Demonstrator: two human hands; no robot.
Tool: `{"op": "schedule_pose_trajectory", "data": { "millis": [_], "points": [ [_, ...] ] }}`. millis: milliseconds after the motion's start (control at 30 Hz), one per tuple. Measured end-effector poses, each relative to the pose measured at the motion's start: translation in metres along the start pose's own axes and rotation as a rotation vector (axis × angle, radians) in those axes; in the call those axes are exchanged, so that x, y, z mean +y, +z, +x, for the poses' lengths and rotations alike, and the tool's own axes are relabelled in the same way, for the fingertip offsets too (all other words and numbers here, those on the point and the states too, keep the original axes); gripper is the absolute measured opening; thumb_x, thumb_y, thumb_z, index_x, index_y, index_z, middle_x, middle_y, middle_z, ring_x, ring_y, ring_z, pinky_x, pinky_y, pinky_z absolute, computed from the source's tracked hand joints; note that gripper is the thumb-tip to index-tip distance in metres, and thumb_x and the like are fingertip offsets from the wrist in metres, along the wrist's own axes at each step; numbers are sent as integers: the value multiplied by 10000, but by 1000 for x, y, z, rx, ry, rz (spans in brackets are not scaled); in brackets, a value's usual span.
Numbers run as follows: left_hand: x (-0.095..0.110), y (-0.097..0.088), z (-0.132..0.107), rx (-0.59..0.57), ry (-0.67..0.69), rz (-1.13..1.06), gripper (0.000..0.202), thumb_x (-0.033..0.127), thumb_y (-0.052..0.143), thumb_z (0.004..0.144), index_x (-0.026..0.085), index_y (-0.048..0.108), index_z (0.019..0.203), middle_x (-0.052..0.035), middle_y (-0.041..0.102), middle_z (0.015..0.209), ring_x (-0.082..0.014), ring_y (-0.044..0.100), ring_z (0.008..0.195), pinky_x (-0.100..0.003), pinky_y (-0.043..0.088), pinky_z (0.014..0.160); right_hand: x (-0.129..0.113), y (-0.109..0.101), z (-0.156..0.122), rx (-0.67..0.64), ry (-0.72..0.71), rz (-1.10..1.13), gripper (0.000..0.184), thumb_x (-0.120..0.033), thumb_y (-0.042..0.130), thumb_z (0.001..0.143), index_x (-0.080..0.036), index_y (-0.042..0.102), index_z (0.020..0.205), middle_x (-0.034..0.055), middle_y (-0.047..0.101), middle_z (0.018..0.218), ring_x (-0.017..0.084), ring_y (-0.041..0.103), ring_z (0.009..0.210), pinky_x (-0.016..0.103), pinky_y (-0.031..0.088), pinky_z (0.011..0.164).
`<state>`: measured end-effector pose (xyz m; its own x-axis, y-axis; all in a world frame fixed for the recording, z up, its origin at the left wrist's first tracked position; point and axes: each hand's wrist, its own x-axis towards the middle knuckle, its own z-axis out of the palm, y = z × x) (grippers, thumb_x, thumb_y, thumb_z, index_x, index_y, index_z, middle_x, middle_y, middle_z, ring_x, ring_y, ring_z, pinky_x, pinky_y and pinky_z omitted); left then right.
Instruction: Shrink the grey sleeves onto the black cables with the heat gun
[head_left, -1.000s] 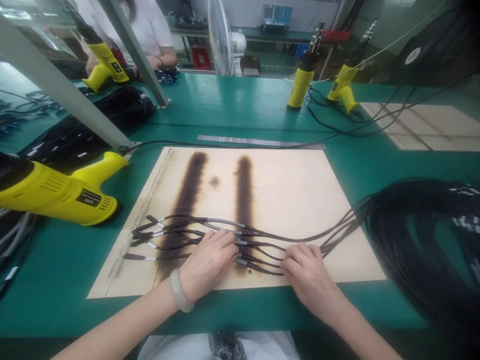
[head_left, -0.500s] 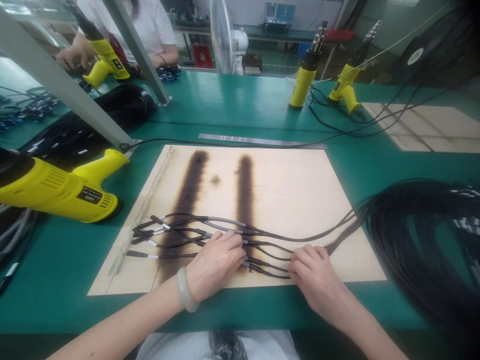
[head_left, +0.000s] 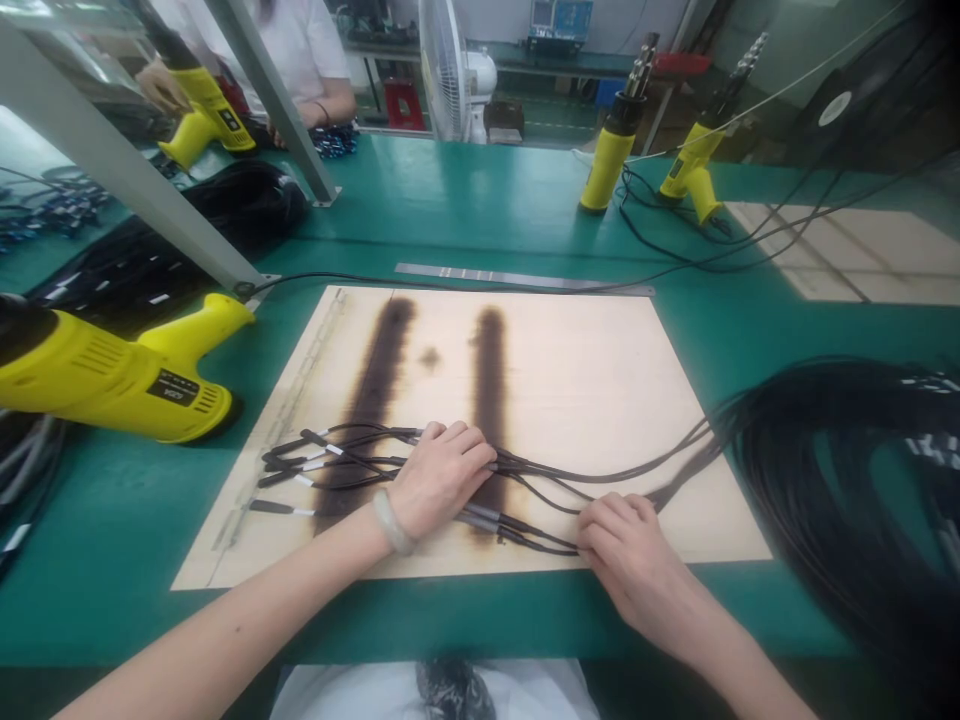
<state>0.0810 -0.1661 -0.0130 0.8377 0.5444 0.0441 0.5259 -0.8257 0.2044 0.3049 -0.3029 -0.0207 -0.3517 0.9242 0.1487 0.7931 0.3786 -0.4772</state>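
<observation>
Several thin black cables (head_left: 540,471) with grey sleeves and white-marked ends lie across a pale wooden board (head_left: 592,385) that bears two dark scorched stripes. My left hand (head_left: 448,475) is closed over the upper cables between the stripes, its fingertips hidden beneath the knuckles. Below its wrist, two grey-sleeved cables (head_left: 484,518) lie side by side over the right stripe. My right hand (head_left: 619,530) pinches the cables farther right, near the board's lower right part. The black cable ends (head_left: 281,465) fan out at the board's left.
A yellow heat gun (head_left: 112,370) lies at the left; two more, including a yellow heat gun (head_left: 609,160), stand at the back. A large black cable coil (head_left: 840,480) fills the right side. A metal post (head_left: 142,150) rises at the left. A co-worker (head_left: 300,70) sits opposite.
My left hand has moved up the board from the lower cables onto the upper ones, uncovering the lower grey sleeves. My right hand has stayed nearly in place.
</observation>
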Motion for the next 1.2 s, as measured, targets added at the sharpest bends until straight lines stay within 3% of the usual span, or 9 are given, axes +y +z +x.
{"op": "schedule_pose_trajectory", "data": {
  "millis": [300, 433, 567, 700, 900, 1200],
  "points": [
    [-10, 6, 17, 77, -69, 85, 170, 245, 429, 900, 172, 583, 903, -47, 564, 879, -190, 461, 840, -341, 283, 698, -3, -1, 0, 2, 5, -9, 180, -45, 363, 858, -150, 483, 774, 21, 526, 839, 150, 406, 788, 350, 260, 777],
    [-5, -1, 17, 95, -108, 93, 162, 222, 445, 886, 168, 595, 913, -60, 561, 899, -202, 462, 867, -345, 292, 709, -3, 0, -1, 12, 9, 0, 183, -43, 359, 858, -150, 484, 778, 24, 525, 841, 149, 413, 796, 355, 266, 788],
    [15, -11, 0, 109, 26, -47, 169, 265, 455, 881, 162, 583, 919, -61, 550, 932, -196, 454, 874, -345, 306, 742, -3, 1, -1, 2, 14, 1, 182, -43, 354, 861, -151, 485, 795, 27, 522, 851, 149, 416, 808, 362, 273, 800],
    [30, -5, -22, 59, 163, -152, 155, 287, 482, 872, 163, 569, 836, -42, 549, 878, -174, 451, 825, -330, 297, 727, -2, 1, -2, -16, 13, -2, 175, -44, 362, 862, -154, 485, 804, 25, 522, 858, 150, 420, 812, 365, 279, 809],
    [31, 14, -31, 77, 147, -135, 200, 193, 393, 912, 148, 540, 785, -32, 552, 839, -154, 442, 790, -326, 273, 712, -2, -3, -4, -46, 5, 26, 182, -33, 353, 863, -153, 475, 800, 26, 517, 863, 146, 421, 812, 361, 292, 810],
    [30, 15, -31, 88, 165, -120, 178, 183, 396, 909, 150, 535, 802, -31, 554, 846, -160, 442, 786, -329, 264, 705, -1, -2, -6, -64, 11, 34, 172, -31, 352, 865, -153, 467, 823, 31, 512, 885, 151, 421, 834, 371, 301, 823]
  ]
}}
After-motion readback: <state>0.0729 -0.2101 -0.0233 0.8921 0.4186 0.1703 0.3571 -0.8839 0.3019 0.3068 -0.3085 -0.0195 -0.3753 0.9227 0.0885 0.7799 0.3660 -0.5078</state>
